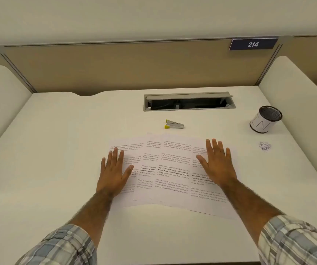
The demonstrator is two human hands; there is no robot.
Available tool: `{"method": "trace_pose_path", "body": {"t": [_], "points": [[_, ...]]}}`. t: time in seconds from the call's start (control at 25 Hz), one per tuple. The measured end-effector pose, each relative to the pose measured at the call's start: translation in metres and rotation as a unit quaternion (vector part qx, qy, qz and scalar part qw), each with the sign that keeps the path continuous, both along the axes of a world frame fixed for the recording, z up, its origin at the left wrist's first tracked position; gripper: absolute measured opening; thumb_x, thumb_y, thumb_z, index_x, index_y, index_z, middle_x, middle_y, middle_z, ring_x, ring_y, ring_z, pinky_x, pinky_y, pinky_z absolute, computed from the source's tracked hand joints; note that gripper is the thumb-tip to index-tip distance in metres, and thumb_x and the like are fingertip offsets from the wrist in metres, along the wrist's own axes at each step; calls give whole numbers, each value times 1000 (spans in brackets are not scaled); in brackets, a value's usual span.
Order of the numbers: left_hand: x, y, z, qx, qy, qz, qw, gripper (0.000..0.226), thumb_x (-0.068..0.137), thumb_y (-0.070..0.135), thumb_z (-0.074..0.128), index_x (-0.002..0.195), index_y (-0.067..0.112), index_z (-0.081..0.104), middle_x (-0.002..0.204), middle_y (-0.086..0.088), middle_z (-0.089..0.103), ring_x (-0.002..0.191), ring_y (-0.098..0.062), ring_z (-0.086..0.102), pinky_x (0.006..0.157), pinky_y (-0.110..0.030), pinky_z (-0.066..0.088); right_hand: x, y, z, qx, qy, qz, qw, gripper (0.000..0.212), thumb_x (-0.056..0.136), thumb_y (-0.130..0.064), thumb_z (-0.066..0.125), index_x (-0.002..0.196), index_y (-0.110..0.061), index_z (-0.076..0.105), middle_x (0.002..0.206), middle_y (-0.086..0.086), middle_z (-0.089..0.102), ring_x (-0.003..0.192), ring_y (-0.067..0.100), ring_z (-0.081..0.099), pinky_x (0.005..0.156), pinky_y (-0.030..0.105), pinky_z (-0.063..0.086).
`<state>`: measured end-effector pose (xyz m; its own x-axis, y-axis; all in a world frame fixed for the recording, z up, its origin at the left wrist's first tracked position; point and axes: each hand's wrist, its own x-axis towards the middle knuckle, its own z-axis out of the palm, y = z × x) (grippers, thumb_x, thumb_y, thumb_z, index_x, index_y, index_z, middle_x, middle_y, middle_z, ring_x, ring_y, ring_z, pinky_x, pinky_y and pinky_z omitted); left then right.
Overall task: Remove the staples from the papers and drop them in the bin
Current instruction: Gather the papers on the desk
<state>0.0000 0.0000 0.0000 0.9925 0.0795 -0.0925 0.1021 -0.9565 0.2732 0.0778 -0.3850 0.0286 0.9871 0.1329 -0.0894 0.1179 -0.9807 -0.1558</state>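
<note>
Several printed papers (169, 169) lie fanned out and overlapping on the white desk (58, 131) in front of me. My left hand (113, 171) rests flat on the leftmost sheet, fingers straight. My right hand (218, 165) rests flat on the rightmost sheets, fingers spread. A silver staple remover with yellow tips (174, 124) lies just beyond the papers, untouched. The bin (266, 119), a small mesh cup with a white label, stands at the far right of the desk. A small heap of staples (265, 145) lies on the desk in front of the bin.
An open cable hatch (189, 101) is set into the desk behind the staple remover. Cream side dividers (295, 92) and a tan back panel with a "214" sign (253, 44) wall in the desk.
</note>
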Motion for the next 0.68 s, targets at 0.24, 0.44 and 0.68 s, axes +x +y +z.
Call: {"method": "trace_pose_path", "body": {"t": [0.24, 0.44, 0.68], "points": [[-23, 38, -15, 6, 7, 38, 999, 99, 84, 85, -10, 163, 25, -10, 170, 6, -20, 157, -13, -18, 129, -41, -11, -22, -43, -26, -21, -1, -21, 1000, 91, 85, -81, -1, 159, -28, -4, 168, 3, -5, 155, 22, -7, 124, 48, -3], [-27, 39, -24, 2, 25, 43, 999, 101, 84, 85, -11, 163, 22, -11, 171, 4, -18, 158, -15, -18, 129, -42, -10, -37, -62, -45, -12, 41, -66, 997, 92, 83, -84, 1, 158, -31, -2, 168, 3, -5, 155, 25, -5, 124, 54, 3], [-19, 20, -30, 11, 13, 36, 999, 100, 89, 82, -7, 164, 15, -8, 172, 0, -14, 159, -19, -14, 129, -45, -7, -36, -31, -51, -3, 45, -59, 997, 86, 87, -81, 2, 158, -33, -4, 168, 3, -7, 154, 25, -8, 123, 54, 0]]}}
